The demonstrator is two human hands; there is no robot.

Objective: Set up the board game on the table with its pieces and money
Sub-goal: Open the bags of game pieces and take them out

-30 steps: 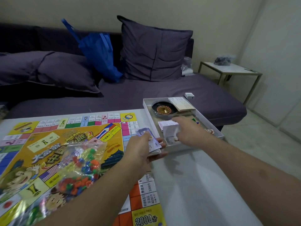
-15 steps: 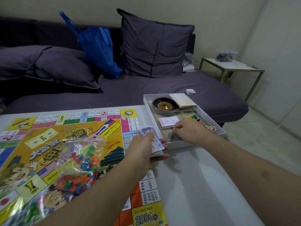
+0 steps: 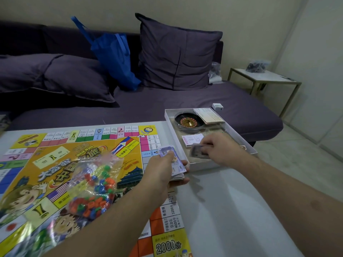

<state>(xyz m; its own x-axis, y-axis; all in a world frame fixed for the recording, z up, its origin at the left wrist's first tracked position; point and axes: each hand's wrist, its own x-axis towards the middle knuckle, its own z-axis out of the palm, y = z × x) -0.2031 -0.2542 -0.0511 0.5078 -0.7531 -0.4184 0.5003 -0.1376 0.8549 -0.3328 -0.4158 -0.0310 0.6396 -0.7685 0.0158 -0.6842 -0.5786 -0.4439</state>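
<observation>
Left hand (image 3: 163, 170) grips a play-money stack (image 3: 175, 164) beside the game board (image 3: 61, 164); right hand (image 3: 220, 149) pinches blurred, probably paper, notes (image 3: 197, 151) over the box tray (image 3: 239, 135).

Unfolded yellow game board (image 3: 78, 164) on table (image 3: 232, 210)

The game board (image 3: 74, 173) runs off the left and bottom edges, and the left forearm covers part of its lower squares. The notes (image 3: 199, 152) in the right hand's (image 3: 222, 149) grip are motion-blurred, their print unreadable. That hand hides part of the box (image 3: 248, 143) floor. The left hand (image 3: 161, 169) covers much of its money stack (image 3: 176, 164).
</observation>
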